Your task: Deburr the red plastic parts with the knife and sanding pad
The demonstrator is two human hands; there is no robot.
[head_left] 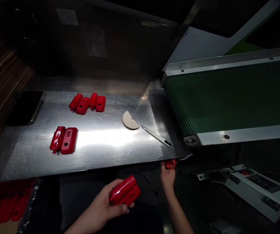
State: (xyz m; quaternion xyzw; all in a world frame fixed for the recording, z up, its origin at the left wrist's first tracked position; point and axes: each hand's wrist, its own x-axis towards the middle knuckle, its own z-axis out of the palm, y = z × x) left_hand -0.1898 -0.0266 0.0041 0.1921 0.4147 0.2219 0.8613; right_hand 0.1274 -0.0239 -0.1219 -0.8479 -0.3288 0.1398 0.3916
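Observation:
My left hand (103, 204) is wrapped round a glossy red plastic part (126, 190) in front of the metal table (100, 143). At the table's front edge, my right hand (167, 175) has its fingers closed on a small red piece (170, 163), partly under the edge. One pair of joined red parts (63, 140) lies on the left of the table, and more red parts (87, 103) lie behind it. A beige half-round disc (129, 120) rests near the middle, beside a white craft knife (156, 135) with its blade pointing back left.
A dark phone (27, 108) lies at the table's left, beside stacked brown sheets (0, 81). A green conveyor belt (234, 94) with metal rails stands at the right. Lower left, a bag (4, 206) holds several red parts. A pale control box (261, 190) is at lower right.

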